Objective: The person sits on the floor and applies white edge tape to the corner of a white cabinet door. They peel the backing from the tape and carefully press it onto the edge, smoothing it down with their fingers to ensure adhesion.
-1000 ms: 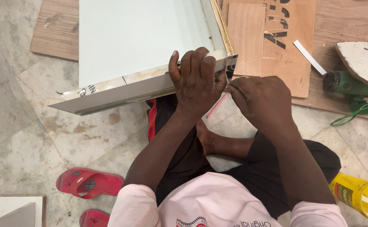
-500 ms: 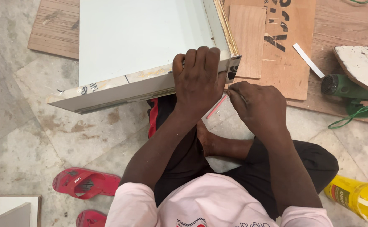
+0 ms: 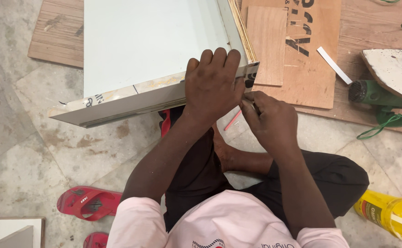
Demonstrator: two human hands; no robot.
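A: What is held at this moment?

B: A pale laminated panel [image 3: 155, 50] is propped at an angle over the lap, its near edge raised off the stone floor [image 3: 31, 160]. The left hand [image 3: 212, 85] is laid flat over the panel's near right corner, fingers spread on top and pressing down; nothing is enclosed in it. The right hand [image 3: 270, 119] is pinched shut just beside that corner, on what looks like a thin strip end or small tool. Which one cannot be told. A pink strip [image 3: 232, 120] is seen hanging just below the two hands.

A: How far along is the edge work?

B: Judged from the near edge: a band with brownish glue smears is seen along most of it, from the left end up to the left hand, so that stretch appears covered already. The corner under the hands seems to be what is left. Whether the right side edge, with its yellowish ply layers showing, is finished cannot be told.

A: Anything else nearby?

B: A plywood sheet [image 3: 311, 69] is lying past the panel, with a green power tool [image 3: 375, 94] to the right. A yellow glue bottle [image 3: 389, 213] is set near the right knee, and a red sandal [image 3: 88, 202] lies at the left.
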